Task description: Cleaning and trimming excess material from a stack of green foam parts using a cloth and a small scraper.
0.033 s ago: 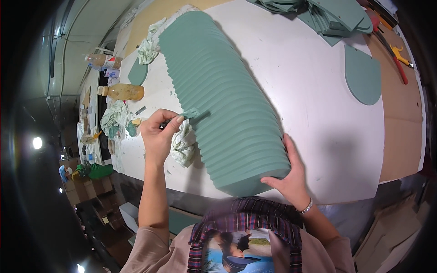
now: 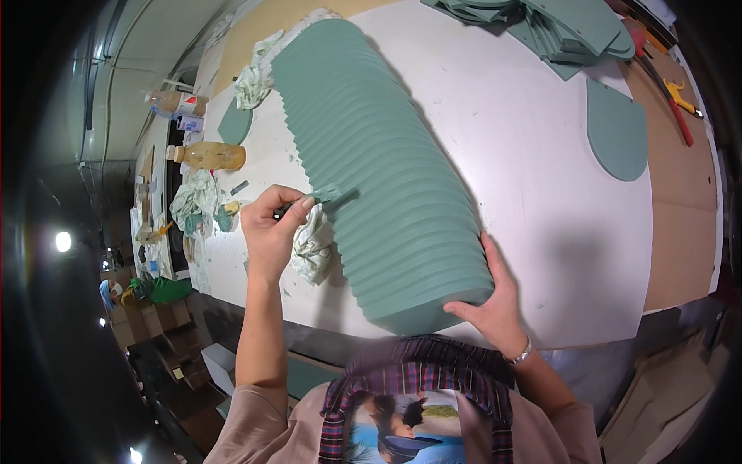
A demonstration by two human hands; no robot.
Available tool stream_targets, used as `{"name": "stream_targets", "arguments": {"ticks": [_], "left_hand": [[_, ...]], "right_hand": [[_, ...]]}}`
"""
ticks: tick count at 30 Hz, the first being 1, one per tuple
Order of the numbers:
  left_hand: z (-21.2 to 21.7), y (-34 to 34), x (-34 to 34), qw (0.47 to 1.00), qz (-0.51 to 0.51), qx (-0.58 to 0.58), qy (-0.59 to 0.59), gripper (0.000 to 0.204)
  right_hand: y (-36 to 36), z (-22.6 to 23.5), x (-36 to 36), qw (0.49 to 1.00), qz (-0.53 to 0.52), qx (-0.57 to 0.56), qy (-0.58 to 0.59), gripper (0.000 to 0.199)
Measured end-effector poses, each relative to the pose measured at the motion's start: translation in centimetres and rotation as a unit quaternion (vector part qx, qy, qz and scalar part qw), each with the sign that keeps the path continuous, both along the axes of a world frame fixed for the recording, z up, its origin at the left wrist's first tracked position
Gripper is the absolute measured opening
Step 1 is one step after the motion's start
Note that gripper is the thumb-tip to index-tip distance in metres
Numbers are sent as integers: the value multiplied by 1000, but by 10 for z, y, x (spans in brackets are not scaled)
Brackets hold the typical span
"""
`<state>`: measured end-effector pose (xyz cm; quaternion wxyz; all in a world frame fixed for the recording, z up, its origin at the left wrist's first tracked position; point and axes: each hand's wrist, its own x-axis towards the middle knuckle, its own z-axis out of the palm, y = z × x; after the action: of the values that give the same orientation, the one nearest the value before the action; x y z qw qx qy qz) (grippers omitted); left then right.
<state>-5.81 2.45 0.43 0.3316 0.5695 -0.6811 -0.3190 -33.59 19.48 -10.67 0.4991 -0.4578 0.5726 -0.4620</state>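
- The ribbed green form (image 2: 379, 162) lay lengthwise on the white table (image 2: 525, 155), running from frame centre toward the top.
- The left hand (image 2: 270, 232) pinched a small tool (image 2: 328, 197), its tip touching the form's left flank.
- The right hand (image 2: 495, 305), fingers spread, pressed flat against the form's near end.
- A stained rag (image 2: 313, 243) lay just beside the left hand.

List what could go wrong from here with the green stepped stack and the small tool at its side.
1. The green stepped stack lies near the white table's edge; only the right hand braces its near end, so a push might slide it off.
2. The left hand pinches a small tool at the stack's side; a slip may smear or gouge the ridges.
3. The stained rag lies against the stack and could mark it.
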Motion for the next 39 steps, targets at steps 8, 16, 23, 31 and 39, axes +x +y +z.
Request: {"name": "stream_targets", "arguments": {"ticks": [8,16,23,31,39], "left_hand": [[-15,-10,-4,1000,10,7,21,13],[-15,-10,-7,999,12,52,3,12],[-22,-6,-14,999,-22,38,-7,13],[-20,-10,-27,997,-38,-12,-63,10],[-23,-6,-24,998,-25,-25,-44,12]], "right_hand": [[-3,8,0,999,23,29,-4,118],[-4,3,-1,999,29,10,-13,118],[-2,-1,-1,999,39,7,5,119],[-1,-4,-3,999,43,22,-1,120],[-3,-5,-4,998,50,34,3,121]]}}
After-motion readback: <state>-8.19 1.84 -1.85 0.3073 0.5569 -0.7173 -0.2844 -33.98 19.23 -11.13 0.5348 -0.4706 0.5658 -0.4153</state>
